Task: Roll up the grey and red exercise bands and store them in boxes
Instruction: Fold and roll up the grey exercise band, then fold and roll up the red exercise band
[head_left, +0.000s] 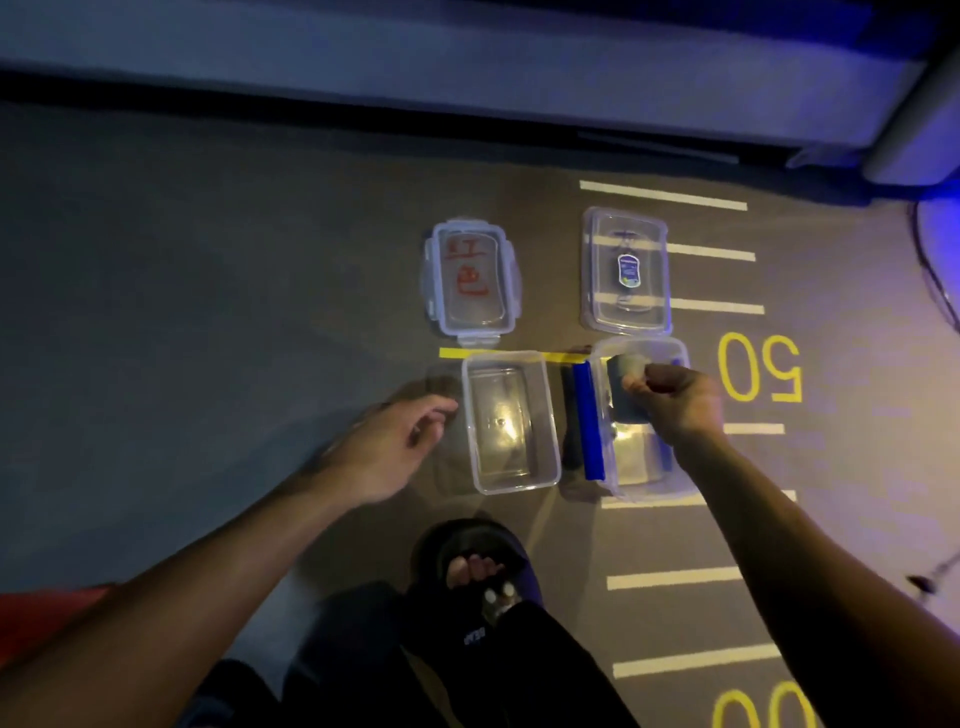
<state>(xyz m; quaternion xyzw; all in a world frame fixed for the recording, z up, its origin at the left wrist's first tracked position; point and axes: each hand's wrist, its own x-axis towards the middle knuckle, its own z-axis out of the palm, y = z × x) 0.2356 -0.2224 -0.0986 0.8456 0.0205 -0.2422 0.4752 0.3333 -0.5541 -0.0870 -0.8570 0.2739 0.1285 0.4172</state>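
Two clear plastic boxes stand side by side on the floor. The left box holds nothing. Over the right box, which has a blue clip along its left side, my right hand grips a rolled grey band and holds it inside the box's far end. My left hand hovers just left of the left box with fingers loosely curled and holds nothing. A red shape shows at the lower left edge; I cannot tell if it is the red band.
Two clear lids lie beyond the boxes: one with red writing on the left, one with a blue sticker on the right. A strip of yellow tape runs between lids and boxes. My sandalled foot is below. White lines and yellow numbers mark the floor.
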